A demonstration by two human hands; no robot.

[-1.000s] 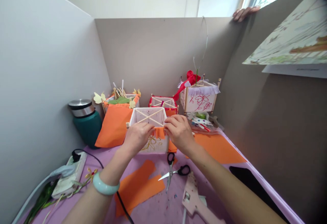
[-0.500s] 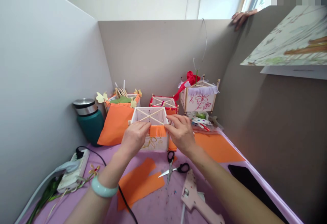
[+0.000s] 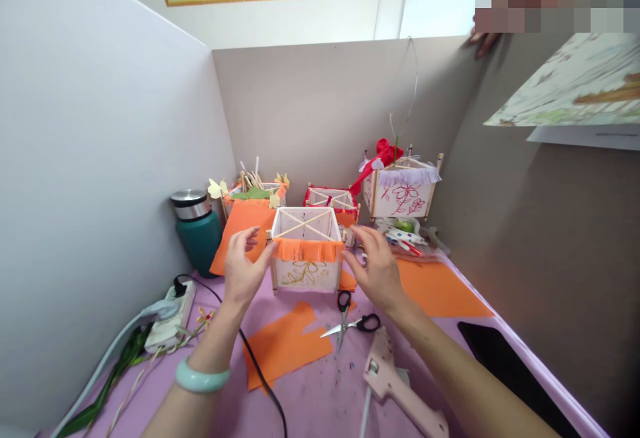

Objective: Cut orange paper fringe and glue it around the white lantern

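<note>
Head view, looking down on a craft table. Left hand (image 3: 243, 271) and right hand (image 3: 375, 268): apart, both open, fingers spread, one on each side of a square paper lantern (image 3: 306, 277), with no clamp on anything. Left fingertips (image 3: 260, 233) just beside the lantern's left corner post, right fingertips (image 3: 357, 230) just beside its right edge; actual contact impossible to tell.

Lantern: upright on a purple table cover (image 3: 310, 401) between the hands, with crossed wooden sticks (image 3: 306, 223) across the open top, an orange paper fringe (image 3: 307, 250) along the near top edge and a yellow flower drawing on the near face.

On the left wrist, a pale green bangle (image 3: 203, 377). Below and between the hands, scissors (image 3: 350, 325), lying open, and orange paper strips (image 3: 283, 345). Below the right hand, a pink glue gun (image 3: 395, 385). Right of the right hand, an orange paper sheet (image 3: 435, 285). Left of the left hand, a power strip (image 3: 170, 315) and a teal flask (image 3: 197, 231). Beyond the hands, a red-trimmed lantern frame (image 3: 333, 206) and a lantern with a red flower drawing (image 3: 400, 197). Far beyond the right hand, another person's fingers (image 3: 481, 43) over the top of the wall, partly blurred.
</note>
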